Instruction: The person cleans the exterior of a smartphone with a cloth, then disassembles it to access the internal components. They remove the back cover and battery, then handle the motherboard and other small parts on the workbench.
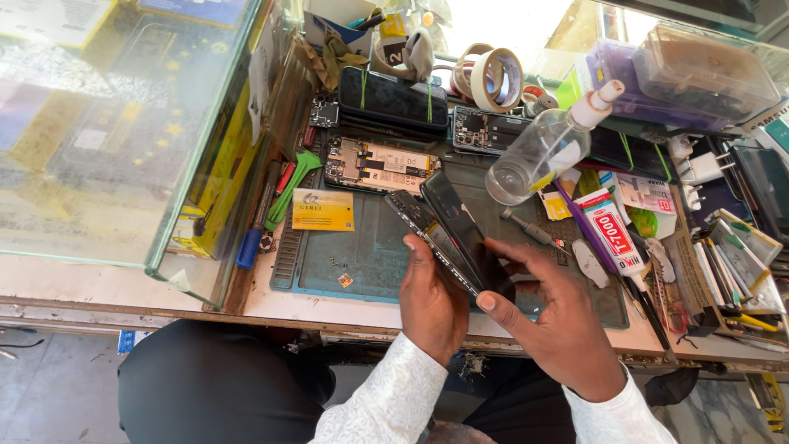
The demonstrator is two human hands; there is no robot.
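My left hand (431, 300) grips the frame (413, 215) of a dismantled phone from below, thumb along its left edge. My right hand (559, 316) holds the black screen panel (457, 226) that lies tilted against that frame, thumb pressed on its lower end. Both parts hang just above the blue-green work mat (362, 251). White shirt cuffs cover my wrists.
On the mat lie an opened phone with bare circuit board (378, 164), a yellow card (322, 210) and tiny screws (339, 263). A clear spray bottle (546, 148), glue tube (615, 238), tape rolls (493, 78), stacked phones (393, 100) and tools crowd the back and right. A glass case (123, 123) stands left.
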